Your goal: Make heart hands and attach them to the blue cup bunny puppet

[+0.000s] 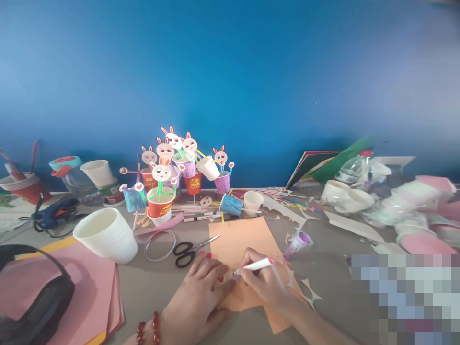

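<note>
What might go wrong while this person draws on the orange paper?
The pen in the right hand writes right beside the left hand on the orange sheet; a slip might mark the fingers. The scissors lie just beyond the left hand, so a careless reach may catch the blades. The purple cup lies tipped by the sheet's right edge and might roll onto it.

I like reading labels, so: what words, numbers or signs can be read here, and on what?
"囍", likely, in gold on the back red cup.
Gold marks on the front red cup: too blurred to read.
Pen in the right hand: no legible print.
Bottle: nothing readable.
</note>
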A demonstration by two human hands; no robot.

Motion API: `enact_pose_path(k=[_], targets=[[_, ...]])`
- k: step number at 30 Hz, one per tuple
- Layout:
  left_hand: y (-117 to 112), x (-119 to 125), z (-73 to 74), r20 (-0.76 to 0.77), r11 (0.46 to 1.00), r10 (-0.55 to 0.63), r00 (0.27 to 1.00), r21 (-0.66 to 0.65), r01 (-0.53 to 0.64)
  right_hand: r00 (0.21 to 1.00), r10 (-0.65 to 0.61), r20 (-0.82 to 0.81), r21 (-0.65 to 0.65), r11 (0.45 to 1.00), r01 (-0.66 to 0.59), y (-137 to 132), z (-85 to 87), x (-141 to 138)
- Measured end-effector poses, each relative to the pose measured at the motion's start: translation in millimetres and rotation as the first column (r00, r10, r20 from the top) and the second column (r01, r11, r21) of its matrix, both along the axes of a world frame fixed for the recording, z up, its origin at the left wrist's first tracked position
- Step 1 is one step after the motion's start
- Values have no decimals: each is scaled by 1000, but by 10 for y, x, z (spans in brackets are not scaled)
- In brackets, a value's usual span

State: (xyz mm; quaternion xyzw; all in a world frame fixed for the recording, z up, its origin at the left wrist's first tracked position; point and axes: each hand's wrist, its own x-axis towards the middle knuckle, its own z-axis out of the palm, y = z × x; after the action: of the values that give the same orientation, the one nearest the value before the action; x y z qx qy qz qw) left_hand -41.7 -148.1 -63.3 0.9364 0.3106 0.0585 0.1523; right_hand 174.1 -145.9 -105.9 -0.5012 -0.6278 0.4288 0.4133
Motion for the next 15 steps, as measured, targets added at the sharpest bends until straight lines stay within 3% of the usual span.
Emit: enact_pose_path(k=[6, 15], targets=[[-7, 13, 6, -51, 999, 16, 999, -34, -17, 1000, 10, 1, -14, 1000, -10, 3, -4, 5], [-14, -12, -70, 36, 998, 47, 998, -48, -45, 999, 43, 26, -21, 999, -42, 6, -35, 13]])
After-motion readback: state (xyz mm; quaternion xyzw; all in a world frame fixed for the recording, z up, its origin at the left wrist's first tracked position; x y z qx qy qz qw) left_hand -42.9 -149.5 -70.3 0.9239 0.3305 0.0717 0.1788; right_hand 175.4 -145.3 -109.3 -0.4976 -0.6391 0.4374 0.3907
